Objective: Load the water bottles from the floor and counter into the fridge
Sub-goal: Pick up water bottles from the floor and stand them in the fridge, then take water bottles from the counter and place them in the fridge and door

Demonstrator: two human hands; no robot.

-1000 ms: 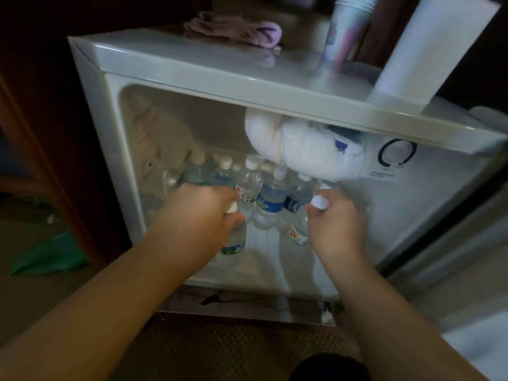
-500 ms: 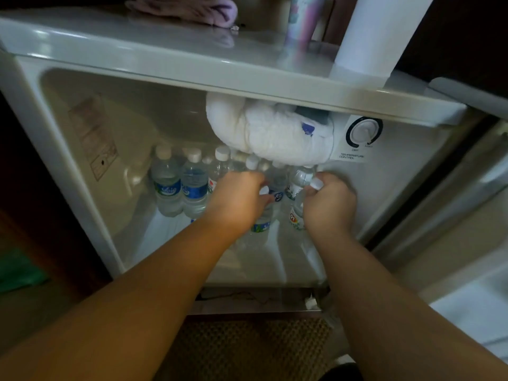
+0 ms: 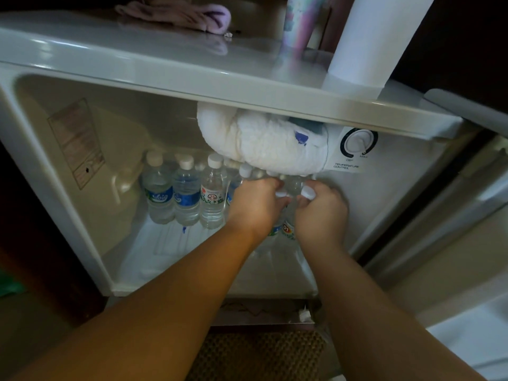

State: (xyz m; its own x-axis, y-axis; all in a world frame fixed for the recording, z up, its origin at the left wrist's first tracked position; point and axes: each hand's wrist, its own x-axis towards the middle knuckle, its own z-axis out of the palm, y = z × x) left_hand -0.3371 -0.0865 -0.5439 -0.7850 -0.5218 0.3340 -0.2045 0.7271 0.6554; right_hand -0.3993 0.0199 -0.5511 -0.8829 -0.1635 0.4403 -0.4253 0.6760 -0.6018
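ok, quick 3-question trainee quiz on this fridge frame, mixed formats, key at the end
1. True or false: both hands are inside the fridge, each gripping a bottle.
2. What sits right above the hands? A) frost lump B) egg tray C) closed drawer
3. Fill in: the paper roll stands on the fridge ____.

Key
1. True: left hand and right hand each curl round a bottle; the right's bottle shows an orange label.
2. A: the frost lump hangs beside the temperature dial.
3. top
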